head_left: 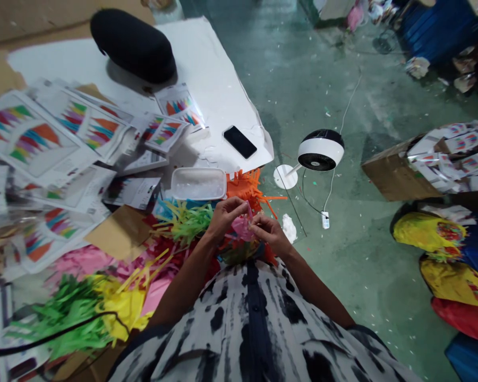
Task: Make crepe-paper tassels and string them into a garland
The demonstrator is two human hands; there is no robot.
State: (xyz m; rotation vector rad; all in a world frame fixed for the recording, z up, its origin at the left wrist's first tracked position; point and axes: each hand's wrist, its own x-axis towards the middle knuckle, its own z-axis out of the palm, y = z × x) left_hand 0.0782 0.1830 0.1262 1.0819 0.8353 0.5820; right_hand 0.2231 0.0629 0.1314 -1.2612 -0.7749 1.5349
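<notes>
My left hand [225, 216] and my right hand [270, 233] meet in front of my chest, both pinched on a small pink paper piece [242, 227]. The fingers of both hands are curled round it. Under the hands lies a heap of fringed paper in green and yellow [185, 220], with orange fringed paper [249, 188] just beyond. A clear plastic tub [198, 183] stands a little past my left hand.
Printed packaging cards [43, 138] with coloured fringe pictures cover the left side. A black phone [240, 141] and a black cushion [133, 45] lie on a white sheet. A small white fan [319, 150] stands on the green floor, a cardboard box [394, 175] of packs at right.
</notes>
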